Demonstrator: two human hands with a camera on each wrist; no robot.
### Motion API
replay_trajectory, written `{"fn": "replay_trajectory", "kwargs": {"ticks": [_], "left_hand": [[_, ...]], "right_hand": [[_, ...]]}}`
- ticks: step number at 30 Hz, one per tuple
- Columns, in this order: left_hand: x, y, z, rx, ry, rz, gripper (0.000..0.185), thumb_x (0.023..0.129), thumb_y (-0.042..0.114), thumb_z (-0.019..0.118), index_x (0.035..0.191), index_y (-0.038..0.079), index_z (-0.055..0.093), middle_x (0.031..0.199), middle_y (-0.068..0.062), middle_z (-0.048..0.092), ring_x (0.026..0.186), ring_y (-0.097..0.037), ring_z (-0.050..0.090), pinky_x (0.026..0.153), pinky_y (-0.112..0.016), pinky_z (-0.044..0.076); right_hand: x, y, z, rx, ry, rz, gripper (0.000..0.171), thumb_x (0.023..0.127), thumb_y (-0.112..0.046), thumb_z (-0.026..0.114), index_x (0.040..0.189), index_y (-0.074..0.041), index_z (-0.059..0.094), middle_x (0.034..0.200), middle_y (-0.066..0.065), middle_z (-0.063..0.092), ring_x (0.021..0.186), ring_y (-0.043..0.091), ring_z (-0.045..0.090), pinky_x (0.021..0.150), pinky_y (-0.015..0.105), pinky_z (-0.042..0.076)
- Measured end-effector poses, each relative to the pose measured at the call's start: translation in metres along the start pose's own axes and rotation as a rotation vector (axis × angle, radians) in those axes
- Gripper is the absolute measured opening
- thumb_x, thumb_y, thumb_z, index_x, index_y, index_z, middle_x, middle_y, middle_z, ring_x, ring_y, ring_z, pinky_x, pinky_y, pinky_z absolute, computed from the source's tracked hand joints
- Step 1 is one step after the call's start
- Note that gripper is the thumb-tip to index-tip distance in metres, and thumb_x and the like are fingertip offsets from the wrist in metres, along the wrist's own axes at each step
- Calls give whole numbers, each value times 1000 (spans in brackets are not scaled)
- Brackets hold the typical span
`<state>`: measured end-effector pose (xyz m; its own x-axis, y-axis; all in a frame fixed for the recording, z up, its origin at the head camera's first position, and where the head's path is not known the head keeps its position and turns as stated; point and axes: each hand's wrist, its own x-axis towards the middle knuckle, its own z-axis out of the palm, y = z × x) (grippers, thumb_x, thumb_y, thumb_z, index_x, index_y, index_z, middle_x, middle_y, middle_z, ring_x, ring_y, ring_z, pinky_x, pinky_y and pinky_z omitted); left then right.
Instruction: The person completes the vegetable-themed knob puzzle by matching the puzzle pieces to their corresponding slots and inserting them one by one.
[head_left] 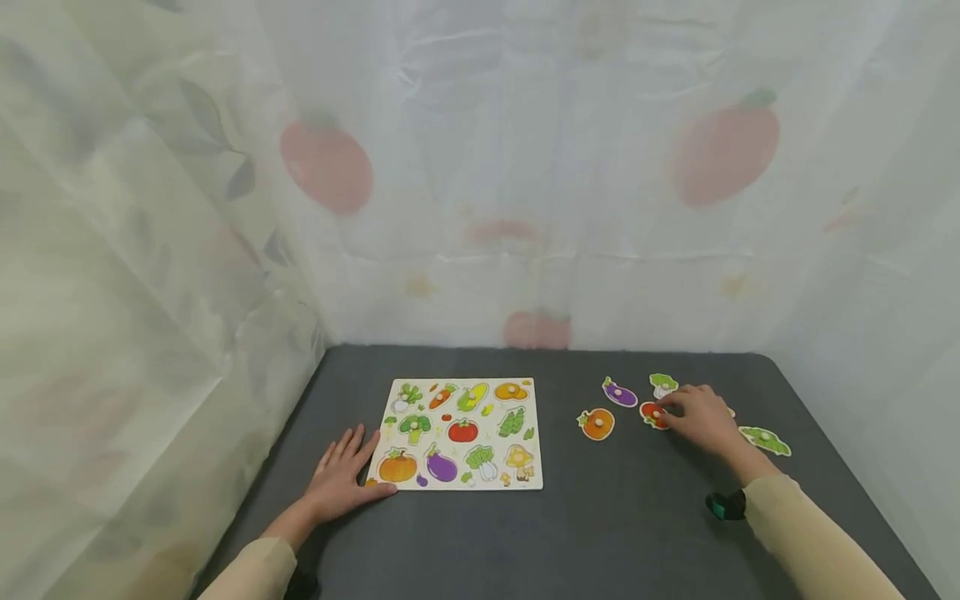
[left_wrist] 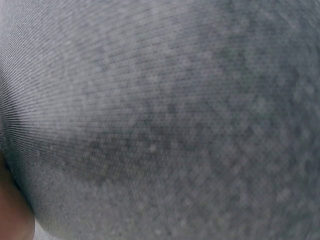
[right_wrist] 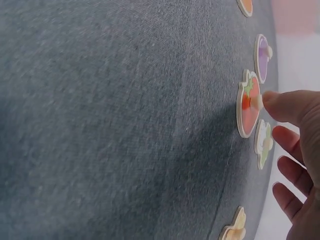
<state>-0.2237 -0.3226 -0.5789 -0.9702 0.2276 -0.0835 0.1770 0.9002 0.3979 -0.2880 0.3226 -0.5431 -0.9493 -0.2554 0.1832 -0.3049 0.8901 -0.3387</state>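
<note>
A white puzzle board [head_left: 454, 433] with printed vegetables lies on the dark table. My left hand [head_left: 343, 479] rests with straight, spread fingers at its left edge, the thumb along the near left corner. At the right, my right hand [head_left: 701, 421] reaches down to a tomato puzzle piece [head_left: 651, 414]. In the right wrist view, a fingertip [right_wrist: 272, 102] meets the small knob of the tomato piece [right_wrist: 248, 112]; three other fingers are apart from it. A finger may be hidden behind. The left wrist view shows mostly grey cloth.
Around the right hand lie loose knobbed pieces: an eggplant [head_left: 619, 392], a pumpkin [head_left: 597, 424], a leafy cabbage [head_left: 663, 384] and a pea pod [head_left: 766, 441]. Another piece [right_wrist: 234, 226] is partly behind the hand. Pale curtains [head_left: 525, 167] stand behind the table.
</note>
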Motion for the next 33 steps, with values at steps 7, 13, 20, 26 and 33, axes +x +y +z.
{"fn": "replay_trajectory", "kwargs": {"ticks": [7, 13, 20, 26, 33], "left_hand": [[0, 1, 1, -5, -3, -5, 112, 83, 75, 66, 164, 13, 24, 169, -22, 11, 154, -45, 4, 120, -64, 1], [1, 0, 2, -8, -1, -9, 112, 83, 76, 66, 165, 13, 23, 169, -21, 11, 155, -44, 4, 120, -64, 1], [0, 0, 2, 4, 2, -13, 113, 82, 77, 66, 165, 14, 23, 169, -21, 11, 155, -44, 4, 120, -64, 2], [-2, 3, 1, 5, 11, 1, 112, 82, 74, 68, 164, 11, 25, 168, -23, 13, 154, -46, 6, 120, -65, 3], [-1, 5, -1, 3, -4, -16, 113, 82, 76, 67, 164, 12, 24, 169, -22, 12, 154, -44, 5, 120, -64, 2]], "right_hand": [[5, 1, 4, -31, -24, 11, 11, 91, -21, 77, 98, -13, 81, 103, 13, 69, 104, 47, 53, 88, 70, 42], [6, 2, 4, -41, -35, 24, 10, 91, -20, 77, 97, -12, 81, 103, 14, 68, 103, 46, 53, 87, 69, 43], [6, 1, 5, -43, -42, 24, 11, 91, -21, 78, 96, -12, 81, 104, 15, 68, 102, 45, 53, 87, 68, 43], [5, -1, 4, -42, -52, 10, 9, 91, -19, 78, 97, -14, 81, 103, 14, 68, 100, 43, 53, 83, 65, 45], [4, 0, 3, -47, -50, -11, 8, 92, -21, 78, 97, -15, 81, 101, 12, 67, 98, 42, 54, 80, 63, 45]]}}
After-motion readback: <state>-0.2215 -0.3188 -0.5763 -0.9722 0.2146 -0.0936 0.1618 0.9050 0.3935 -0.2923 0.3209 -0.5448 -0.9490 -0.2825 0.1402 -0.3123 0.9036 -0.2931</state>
